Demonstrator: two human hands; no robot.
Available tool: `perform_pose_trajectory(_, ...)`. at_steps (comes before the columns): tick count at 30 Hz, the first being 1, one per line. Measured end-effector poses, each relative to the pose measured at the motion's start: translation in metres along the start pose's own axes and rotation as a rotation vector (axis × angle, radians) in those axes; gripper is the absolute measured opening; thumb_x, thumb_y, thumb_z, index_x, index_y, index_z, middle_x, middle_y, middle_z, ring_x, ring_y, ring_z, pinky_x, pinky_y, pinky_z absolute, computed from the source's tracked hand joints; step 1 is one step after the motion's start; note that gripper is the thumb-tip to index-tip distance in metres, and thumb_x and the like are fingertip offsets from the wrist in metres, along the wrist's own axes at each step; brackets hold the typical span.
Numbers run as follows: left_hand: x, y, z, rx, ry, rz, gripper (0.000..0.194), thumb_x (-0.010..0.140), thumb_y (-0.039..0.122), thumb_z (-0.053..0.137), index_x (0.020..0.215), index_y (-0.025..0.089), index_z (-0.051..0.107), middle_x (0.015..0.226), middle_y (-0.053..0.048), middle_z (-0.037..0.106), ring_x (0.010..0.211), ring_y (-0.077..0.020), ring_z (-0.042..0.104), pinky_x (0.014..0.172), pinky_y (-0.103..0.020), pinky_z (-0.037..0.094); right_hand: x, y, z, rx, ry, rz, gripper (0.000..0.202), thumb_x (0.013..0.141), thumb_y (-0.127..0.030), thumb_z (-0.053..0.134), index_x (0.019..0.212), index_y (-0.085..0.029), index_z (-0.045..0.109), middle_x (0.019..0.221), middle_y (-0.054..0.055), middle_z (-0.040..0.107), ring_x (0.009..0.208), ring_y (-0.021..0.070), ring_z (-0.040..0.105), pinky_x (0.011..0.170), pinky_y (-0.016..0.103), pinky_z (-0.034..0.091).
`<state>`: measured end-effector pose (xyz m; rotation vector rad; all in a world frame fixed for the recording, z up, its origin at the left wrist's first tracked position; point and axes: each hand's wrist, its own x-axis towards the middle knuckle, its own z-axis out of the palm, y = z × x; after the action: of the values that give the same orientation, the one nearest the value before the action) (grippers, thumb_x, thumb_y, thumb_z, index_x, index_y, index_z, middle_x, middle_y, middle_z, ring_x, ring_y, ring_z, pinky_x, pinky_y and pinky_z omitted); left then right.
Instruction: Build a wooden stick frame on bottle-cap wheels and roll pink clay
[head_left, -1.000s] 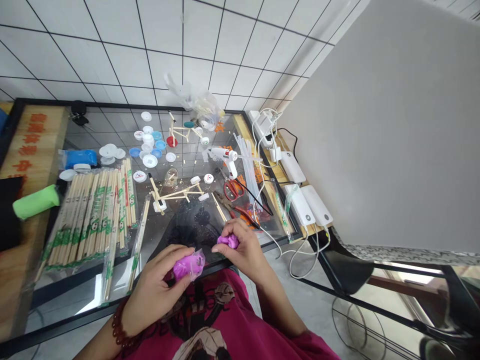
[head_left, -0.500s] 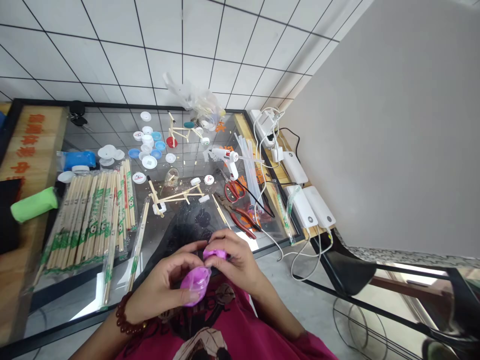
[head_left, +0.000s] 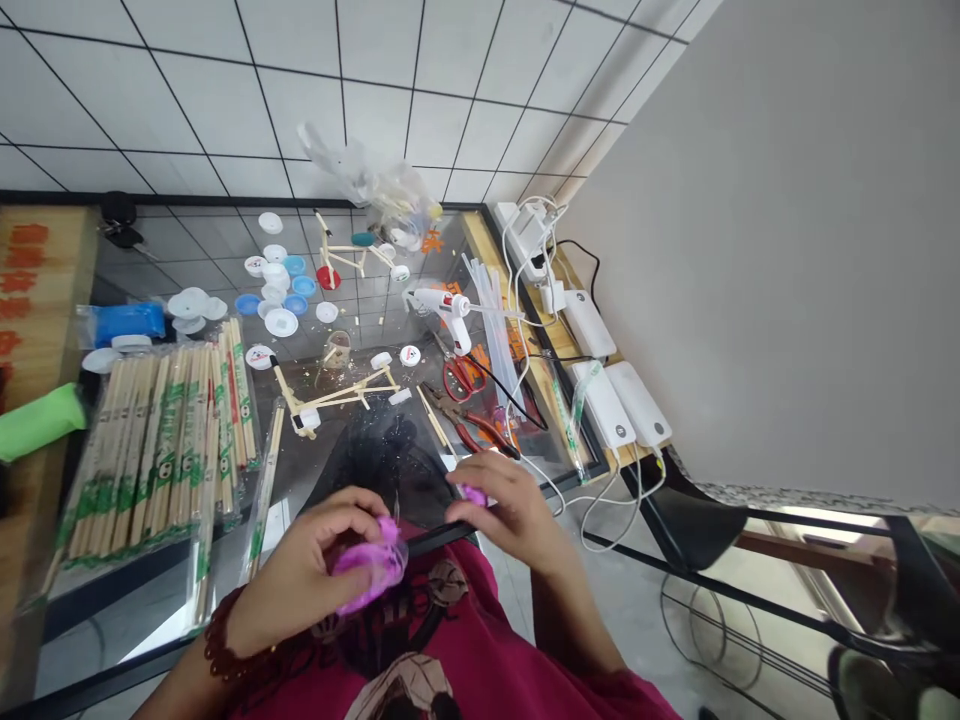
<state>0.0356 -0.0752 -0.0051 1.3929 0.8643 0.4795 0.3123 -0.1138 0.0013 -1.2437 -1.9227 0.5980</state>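
My left hand [head_left: 322, 565], with a beaded bracelet at the wrist, is closed on a larger lump of purple clay [head_left: 371, 570] in clear film, near the table's front edge. Some clay sticks out of the film at its upper end. My right hand [head_left: 510, 505] pinches a small purple clay piece [head_left: 474, 494] between thumb and fingers. The two pieces are apart, with a gap between my hands. Beyond them on the glass lies a stick frame with white caps [head_left: 337, 393]. Pliers [head_left: 472, 420] with red handles lie beyond my right hand.
Wrapped chopsticks [head_left: 150, 450] cover the left side, near a green packet [head_left: 41, 422] and a blue packet [head_left: 127, 322]. Bottle caps [head_left: 281, 322] and a second stick frame [head_left: 352, 252] lie farther back. A glue gun [head_left: 450, 312], scissors [head_left: 463, 378] and cables are at right.
My hands have moved apart, the right one to the right with the small purple piece. My left hand has shifted slightly left with the wrapped clay. The camera view has also shifted a little.
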Motion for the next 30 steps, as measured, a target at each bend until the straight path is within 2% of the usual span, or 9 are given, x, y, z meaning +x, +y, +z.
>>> perform_pose_trajectory(2,0.0,-0.004,-0.003,0.275,0.134,0.08,0.012,0.082,0.02,0.071,0.09,0.024,0.078,0.128,-0.01,0.07,0.109,-0.0224,0.073,0.093,-0.031,0.059,0.0,0.002,-0.005,0.009,0.044,0.121,0.01,0.102,-0.027,0.064,0.109,-0.022,0.07,0.098,0.008,0.074,0.093,0.0185,0.071,0.082,0.031,0.058)
perform_pose_trajectory(5,0.002,-0.01,-0.006,0.51,0.205,0.206,0.021,0.086,0.02,0.066,0.101,0.027,0.079,0.14,-0.008,0.067,0.12,-0.0237,0.071,0.101,-0.034,0.059,0.004,-0.004,0.005,0.105,0.01,0.228,0.015,0.102,-0.02,0.058,0.105,-0.021,0.072,0.093,0.007,0.073,0.086,0.0163,0.07,0.077,0.028,0.056)
perform_pose_trajectory(12,-0.007,-0.004,-0.007,0.591,0.213,0.324,0.028,0.091,0.02,0.067,0.117,0.03,0.074,0.138,-0.005,0.067,0.114,-0.0184,0.074,0.093,-0.024,0.062,0.02,-0.026,0.048,0.407,-0.258,0.42,0.015,0.096,-0.028,0.066,0.101,-0.019,0.077,0.089,0.003,0.076,0.078,0.0136,0.067,0.075,0.024,0.05)
perform_pose_trajectory(16,-0.018,-0.004,-0.006,0.634,0.15,0.369,0.033,0.094,0.015,0.063,0.123,0.03,0.072,0.141,-0.006,0.065,0.111,-0.0162,0.074,0.097,-0.023,0.061,0.019,-0.03,0.058,0.593,-0.299,0.563,0.01,0.086,-0.024,0.068,0.083,-0.017,0.074,0.066,-0.005,0.063,0.057,0.007,0.048,0.058,0.019,0.039)
perform_pose_trajectory(19,-0.023,-0.011,-0.006,0.665,0.188,0.417,0.034,0.096,0.016,0.062,0.126,0.029,0.071,0.152,-0.009,0.058,0.115,-0.0176,0.072,0.1,-0.028,0.061,0.018,-0.033,0.063,0.663,-0.245,0.645,0.014,0.081,-0.029,0.068,0.076,-0.016,0.07,0.062,-0.006,0.057,0.053,0.006,0.041,0.052,0.018,0.034)
perform_pose_trajectory(23,-0.028,-0.016,-0.008,0.72,0.28,0.399,0.051,0.097,0.024,0.065,0.147,0.028,0.058,0.171,-0.015,0.033,0.139,-0.0288,0.06,0.111,-0.046,0.056,0.021,-0.04,0.069,0.455,-0.061,0.609,0.011,0.078,-0.024,0.064,0.071,-0.017,0.068,0.062,-0.005,0.059,0.055,0.0065,0.045,0.055,0.019,0.037)
perform_pose_trajectory(25,-0.029,-0.017,-0.01,0.692,0.31,0.366,0.042,0.098,0.026,0.063,0.14,0.027,0.064,0.163,-0.014,0.048,0.136,-0.0275,0.062,0.109,-0.043,0.058,0.021,-0.045,0.072,0.372,-0.02,0.569,0.011,0.078,-0.021,0.062,0.07,-0.018,0.068,0.062,-0.004,0.061,0.055,0.0066,0.048,0.057,0.019,0.039)
perform_pose_trajectory(27,-0.028,-0.019,-0.012,0.642,0.381,0.343,0.025,0.101,0.025,0.06,0.12,0.027,0.075,0.139,-0.009,0.068,0.12,-0.0213,0.072,0.1,-0.034,0.061,0.021,-0.049,0.074,0.334,-0.009,0.535,0.011,0.078,-0.02,0.061,0.07,-0.019,0.069,0.062,-0.005,0.062,0.054,0.0066,0.049,0.057,0.019,0.039)
perform_pose_trajectory(30,-0.021,-0.028,-0.012,0.648,0.511,0.35,0.017,0.1,0.024,0.061,0.099,0.024,0.078,0.111,-0.005,0.077,0.099,-0.0178,0.076,0.09,-0.029,0.062,0.02,-0.054,0.075,0.306,-0.013,0.504,0.012,0.078,-0.019,0.061,0.07,-0.019,0.069,0.063,-0.004,0.064,0.055,0.0069,0.051,0.056,0.018,0.039)
